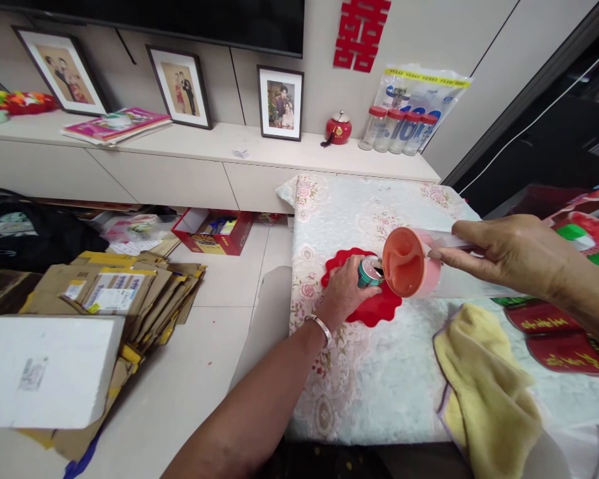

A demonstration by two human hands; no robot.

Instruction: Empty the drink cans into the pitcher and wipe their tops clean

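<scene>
My left hand [342, 293], with a silver bracelet at the wrist, wraps around a green drink can [368, 271] whose silver top has a dark opening. The can stands over a red scalloped tray [374, 311] on the cloth-covered table. My right hand [504, 253] grips the handle of a clear jug with a pink top [410, 263]. This jug is tipped sideways toward the can, its pink mouth close to the can's top. Whether any liquid is flowing cannot be made out. Part of the jug's body is hidden behind my right hand.
A yellow towel [484, 386] hangs at the table's front edge. Red packages [559, 332] lie at the right. Behind the table, a white cabinet [239, 143] carries framed photos, glass jars [397, 133] and a red pot [338, 128]. Flattened cardboard [144, 286] and a white foam box [50, 369] lie left.
</scene>
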